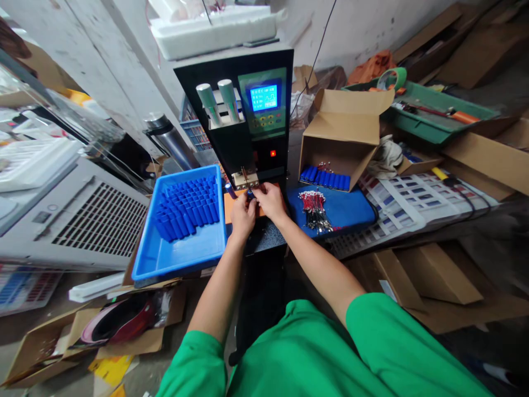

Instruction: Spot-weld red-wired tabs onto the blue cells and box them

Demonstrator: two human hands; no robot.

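Note:
My left hand [243, 218] and my right hand [270, 201] meet just below the electrode pins [244, 175] of a black spot welder [231, 149]. Between my left fingers and thumb is a blue battery cell [249, 194], mostly hidden, its end turned toward the pins. The fingertips of my right hand pinch at that same end; a thin lead or tab there is too small to make out. Another blue cell [230, 191] stands on the orange board [228, 208] beside my left hand. On the blue pad [347, 207] to the right lies a bundle of red and black wire leads [314, 209].
A blue tray [188, 258] on the left holds many upright blue cells [188, 209]. At the right, an open cardboard box [345, 129] has cells lying in it. Beyond are a steel flask [171, 140], a green bin [438, 118] and a white crate [397, 207].

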